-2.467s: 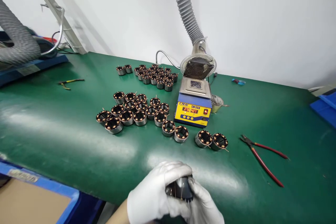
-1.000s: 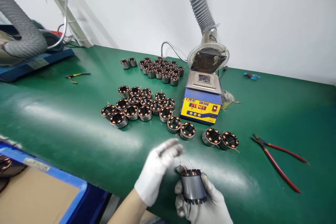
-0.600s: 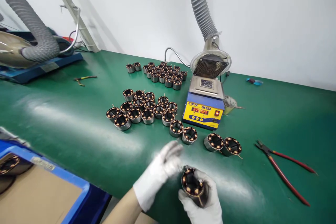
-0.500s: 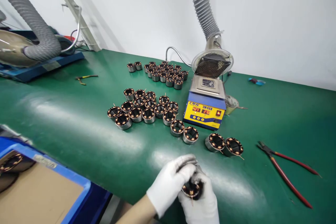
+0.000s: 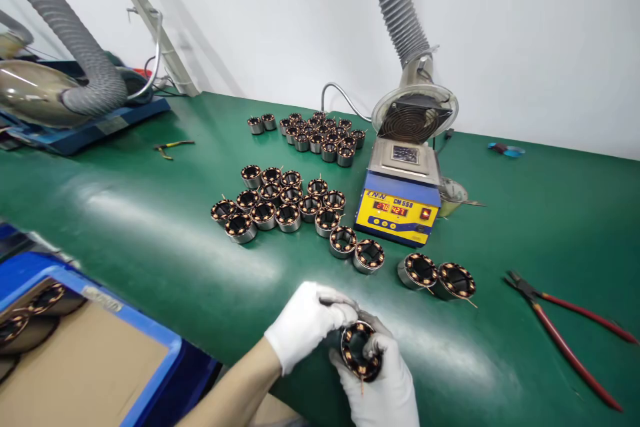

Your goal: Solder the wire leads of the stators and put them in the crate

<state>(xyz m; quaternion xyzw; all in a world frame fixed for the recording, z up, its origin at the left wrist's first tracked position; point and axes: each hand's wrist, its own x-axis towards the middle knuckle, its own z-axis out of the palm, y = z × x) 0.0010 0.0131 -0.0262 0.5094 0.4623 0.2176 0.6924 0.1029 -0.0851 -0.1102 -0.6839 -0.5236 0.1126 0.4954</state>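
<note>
Both gloved hands meet near the table's front edge around one motor stator (image 5: pixel 359 350), a dark ring with copper windings, its open end facing me. My right hand (image 5: pixel 383 383) cups it from below with fingers curled round its side. My left hand (image 5: pixel 305 321) is closed against its upper left rim, fingertips pinched there. A thin wire sticks down from the stator. Two more stators (image 5: pixel 437 275) lie just beyond my hands, and a cluster of several (image 5: pixel 280 203) sits at mid table.
A yellow and blue solder pot (image 5: pixel 400 203) stands behind, under a fume hose with a fan (image 5: pixel 414 117). Red-handled pliers (image 5: pixel 565 333) lie to the right. More stators (image 5: pixel 315 133) sit farther back. A blue bin with cardboard (image 5: pixel 95 347) is at lower left, yellow cutters (image 5: pixel 173 147) far left.
My left hand opened away from the stator, then closed back onto its rim. My right hand tilted the stator from upright until its open end faces me. The view drifted left.
</note>
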